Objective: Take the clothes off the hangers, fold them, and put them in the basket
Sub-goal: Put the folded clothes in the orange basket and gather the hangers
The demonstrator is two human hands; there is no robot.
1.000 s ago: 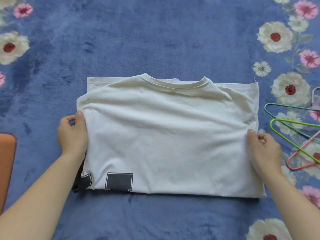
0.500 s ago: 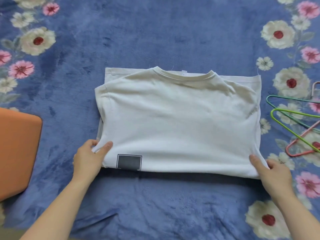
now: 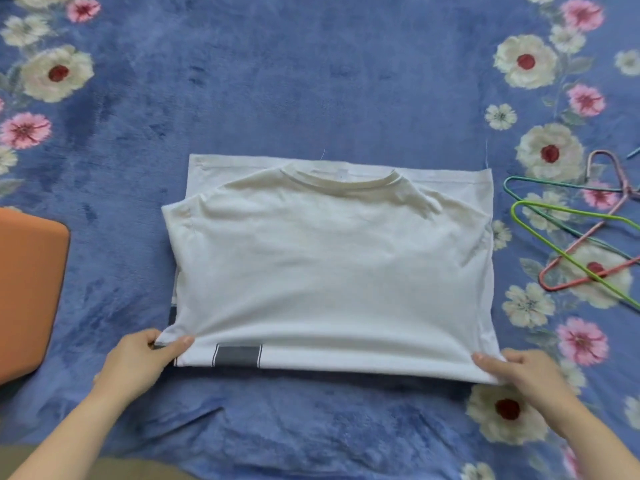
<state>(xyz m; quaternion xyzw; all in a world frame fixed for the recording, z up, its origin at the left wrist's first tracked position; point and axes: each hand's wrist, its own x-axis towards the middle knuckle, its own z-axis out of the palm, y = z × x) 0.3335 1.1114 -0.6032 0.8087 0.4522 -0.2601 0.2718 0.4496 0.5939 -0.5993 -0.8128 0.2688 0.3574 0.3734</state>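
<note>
A white T-shirt [image 3: 329,268] lies folded in a wide rectangle on the blue floral blanket, collar at the far side and a dark printed patch at its near edge. My left hand [image 3: 142,362] pinches the shirt's near left corner. At the near right corner, my right hand [image 3: 516,372] grips the fabric with thumb on top. An orange basket [image 3: 27,289] sits at the left edge, only partly in view.
Three wire hangers [image 3: 585,237], teal, green and pink, lie crossed on the blanket [image 3: 311,81] to the right of the shirt. The blanket spreads out beyond the collar and between the shirt and me.
Both hands slid from the shirt's sides down to its near corners and took hold of them. The view shifted, bringing more of the orange basket in.
</note>
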